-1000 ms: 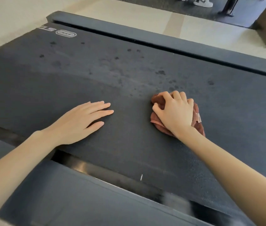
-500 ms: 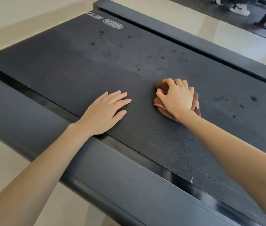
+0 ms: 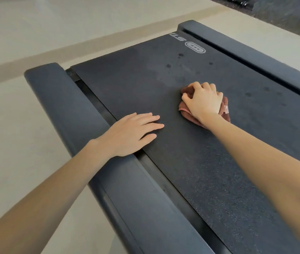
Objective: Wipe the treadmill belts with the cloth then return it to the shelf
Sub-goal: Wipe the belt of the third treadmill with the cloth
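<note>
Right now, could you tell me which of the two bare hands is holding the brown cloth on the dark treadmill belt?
The right hand grips the bunched brown cloth; the left hand lies flat and empty at the dark treadmill belt edge.

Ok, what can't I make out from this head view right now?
- Cloth: mostly covered by the right hand, so its underside and dirt are hidden.
- Belt: its near end and right part run off the frame's edge.
- Belt under the flat left hand: hidden.
- Shelf: not in view.
- Dark objects at the top right: cut off, unidentifiable.
</note>
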